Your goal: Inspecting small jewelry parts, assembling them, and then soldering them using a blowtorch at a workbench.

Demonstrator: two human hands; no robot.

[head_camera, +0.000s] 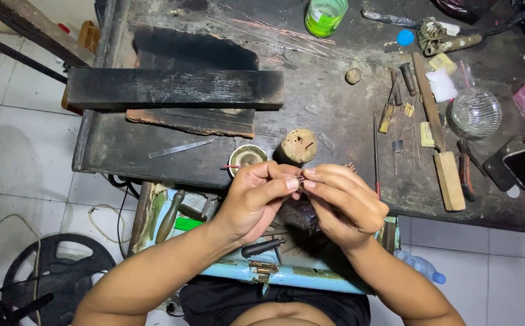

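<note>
Seen from above, a person's left hand (255, 199) and right hand (342, 202) meet over the near edge of a dark, scarred workbench (335, 108), the fingertips of both pinching a tiny beaded piece (302, 180) between them. Just beyond the hands stand a small round cup (247, 158) and a stubby wooden block (298, 146), with a red-tipped stick (232, 166) poking out beside the left thumb. Farther back lie a charred wooden beam (175, 88), thin metal rods (280, 33), a green cup (325, 15) and a glass dome (476, 112).
</note>
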